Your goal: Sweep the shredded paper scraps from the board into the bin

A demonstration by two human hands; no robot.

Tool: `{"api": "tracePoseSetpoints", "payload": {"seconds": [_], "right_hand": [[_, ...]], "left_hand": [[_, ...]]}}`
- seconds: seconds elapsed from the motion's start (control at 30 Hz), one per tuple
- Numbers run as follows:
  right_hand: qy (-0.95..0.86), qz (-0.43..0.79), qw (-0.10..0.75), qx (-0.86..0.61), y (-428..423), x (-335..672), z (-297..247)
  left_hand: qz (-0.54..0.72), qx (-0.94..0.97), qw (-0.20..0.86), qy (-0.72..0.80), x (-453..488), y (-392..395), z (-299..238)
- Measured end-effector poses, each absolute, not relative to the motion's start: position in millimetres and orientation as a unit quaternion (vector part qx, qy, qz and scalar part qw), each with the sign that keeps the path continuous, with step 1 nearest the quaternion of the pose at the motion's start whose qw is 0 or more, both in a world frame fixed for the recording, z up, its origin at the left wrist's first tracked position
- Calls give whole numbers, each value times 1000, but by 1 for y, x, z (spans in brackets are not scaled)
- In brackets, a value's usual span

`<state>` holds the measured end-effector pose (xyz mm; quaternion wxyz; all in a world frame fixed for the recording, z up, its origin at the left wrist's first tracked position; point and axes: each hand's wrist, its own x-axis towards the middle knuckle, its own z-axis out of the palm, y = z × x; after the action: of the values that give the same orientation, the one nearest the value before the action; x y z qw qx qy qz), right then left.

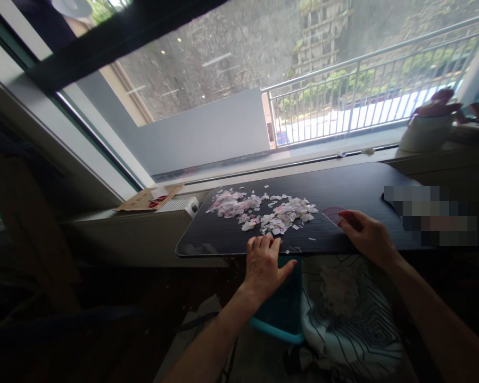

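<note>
A heap of small pink and white paper scraps (263, 209) lies on a dark board (343, 183) below the window. My left hand (264, 263) rests at the board's near edge just below the heap, fingers stretched flat and thumb out. My right hand (365, 234) lies on the board to the right of the heap, its fingers curled onto a thin reddish translucent piece (333, 214). Under the board's edge a teal bin (281, 314) and a white cloth with black lines (347, 314) hold more scraps.
Red scissors (157, 201) lie on a piece of cardboard (143, 199) on the sill at left, beside a white radiator (179, 205). A white pot (425, 130) stands at the right of the sill. A blurred patch (431, 215) covers part of the board.
</note>
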<state>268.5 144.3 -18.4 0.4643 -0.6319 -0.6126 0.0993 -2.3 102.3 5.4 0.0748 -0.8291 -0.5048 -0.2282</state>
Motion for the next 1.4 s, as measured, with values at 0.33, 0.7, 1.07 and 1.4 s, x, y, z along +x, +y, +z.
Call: {"api": "tracePoseSetpoints", "payload": {"seconds": [0.33, 0.7, 1.07, 1.4], "right_hand": [[-610, 105, 459, -638, 143, 268, -17], [-610, 105, 472, -627, 143, 269, -17], [-694, 200, 424, -546, 151, 255, -7], [-795, 136, 301, -509, 155, 241, 18]], "left_hand": [[-289, -834, 77, -464, -1, 96, 1], [-248, -864, 48, -437, -15, 69, 5], [-293, -836, 53, -461, -23, 78, 11], [-343, -691, 181, -611, -83, 184, 9]]}}
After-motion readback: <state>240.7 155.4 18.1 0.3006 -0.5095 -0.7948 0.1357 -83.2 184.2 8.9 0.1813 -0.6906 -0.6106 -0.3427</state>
